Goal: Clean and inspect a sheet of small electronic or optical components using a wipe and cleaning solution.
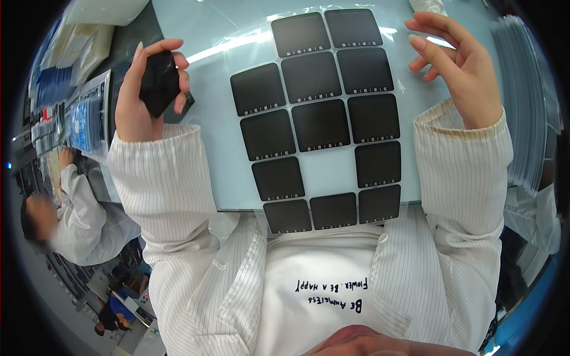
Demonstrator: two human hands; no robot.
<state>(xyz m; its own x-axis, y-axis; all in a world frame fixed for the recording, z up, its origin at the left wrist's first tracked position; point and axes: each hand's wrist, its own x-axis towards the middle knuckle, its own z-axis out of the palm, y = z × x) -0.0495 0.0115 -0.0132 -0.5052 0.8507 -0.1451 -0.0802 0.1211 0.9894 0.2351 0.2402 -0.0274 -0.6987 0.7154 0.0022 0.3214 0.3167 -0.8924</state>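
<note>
White shirt (314, 267) nearest, I see black cards (320, 124) right of my left fingers (161, 45), which hold a dark piece (159, 83); right fingers (437, 57), parted, empty, are nearer.

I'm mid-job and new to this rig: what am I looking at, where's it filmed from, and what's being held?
There's no machine here: these are a person's bare hands, seen from above through a wide fisheye camera worn on the head, so edges bend. On the glossy pale-blue table lie thirteen flat black squares with rounded corners, in rows, with a gap in the second row from the person's body. The left hand grips an angular black object; whether it is one piece or several, I can't tell. The right hand looks empty, fingers loosely curled, to the right of the squares.
</note>
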